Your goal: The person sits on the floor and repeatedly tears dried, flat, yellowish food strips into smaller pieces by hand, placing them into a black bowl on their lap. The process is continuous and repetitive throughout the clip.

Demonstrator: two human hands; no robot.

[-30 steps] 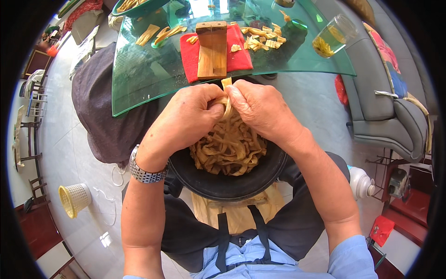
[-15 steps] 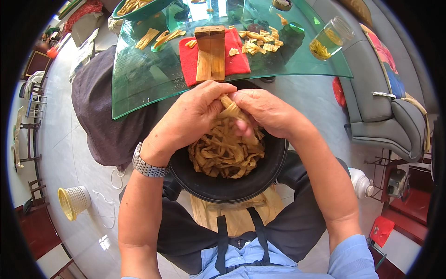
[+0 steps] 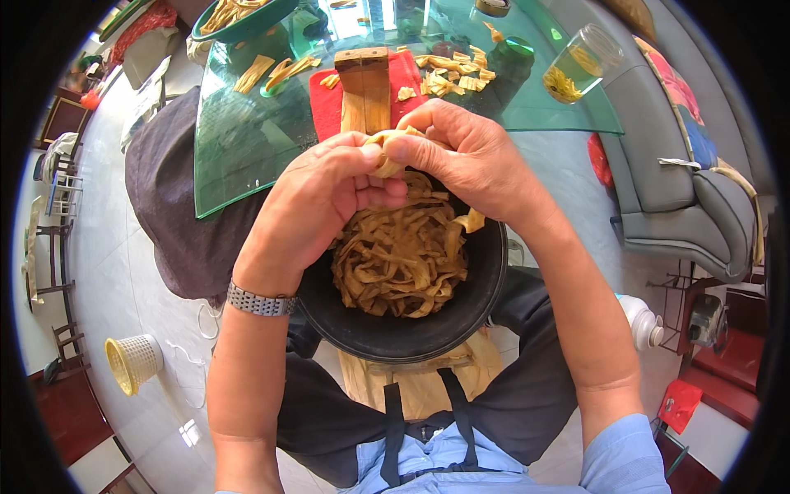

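A pale tan, flat strip, like dried plant material (image 3: 388,156), is bent between my two hands above a black basin (image 3: 403,352). My left hand (image 3: 325,181) pinches it between thumb and fingers, the lower fingers curled. Thumb and forefinger of my right hand (image 3: 457,152) grip it close beside. A pale strip end (image 3: 472,220) sticks out below my right hand. Many tangled brownish strips (image 3: 399,267) fill the basin, which sits between my knees. Just beyond my hands, a wooden block (image 3: 364,95) rests on a red cloth (image 3: 326,115).
A green glass table (image 3: 239,156) lies ahead, bearing cut pieces (image 3: 453,72), longer strips (image 3: 253,74), a teal basin (image 3: 271,15) of strips and a jar of yellowish liquid (image 3: 583,62). Dark cloth (image 3: 181,189) hangs at left; a grey sofa (image 3: 658,198) stands right, a basket (image 3: 133,361) lower left.
My hands have drawn a little upward and turned, with the strip now bent between the fingertips. My left palm has rolled open toward me. More of the basin's strips show.
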